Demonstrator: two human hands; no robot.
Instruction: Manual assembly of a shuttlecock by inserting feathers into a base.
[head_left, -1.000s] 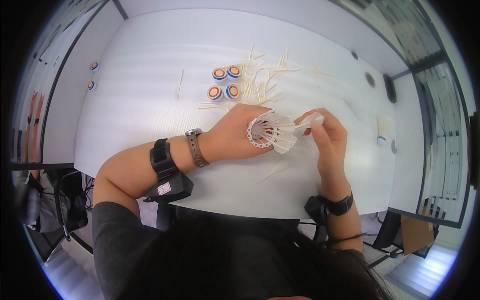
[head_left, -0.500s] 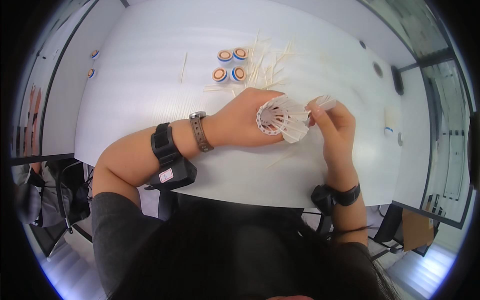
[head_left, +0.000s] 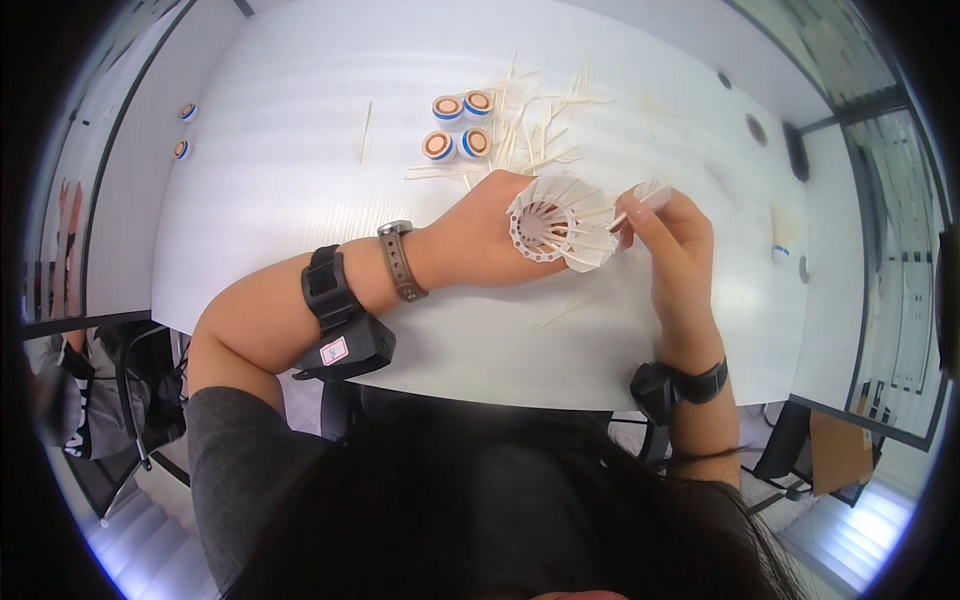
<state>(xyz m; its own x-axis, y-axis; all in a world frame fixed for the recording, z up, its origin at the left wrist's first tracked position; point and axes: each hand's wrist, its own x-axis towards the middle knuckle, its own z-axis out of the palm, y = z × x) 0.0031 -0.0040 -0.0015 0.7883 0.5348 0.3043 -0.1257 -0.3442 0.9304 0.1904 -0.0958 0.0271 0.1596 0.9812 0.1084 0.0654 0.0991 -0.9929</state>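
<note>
A white feather shuttlecock skirt (head_left: 592, 248), with a ring of holes at its narrow end, is held in my left hand (head_left: 475, 232) over the table. The left fingers are mostly hidden behind it. Just to its right, my right hand (head_left: 680, 235) pinches a single white feather (head_left: 656, 195) between thumb and fingers. The feather's thin shaft points left toward the skirt's rim; whether it touches cannot be made out.
Several round cork bases with blue bands (head_left: 438, 145) stand in a group beyond my left hand. Pale thin shafts (head_left: 540, 135) lie scattered beside them, one apart (head_left: 366, 132) to the left. Low partition panels (head_left: 125, 150) border the white table (head_left: 290, 120).
The feather in my right hand has tilted, and its shaft now shows, directed left. My left hand has turned the skirt slightly, so its ring faces more toward me.
</note>
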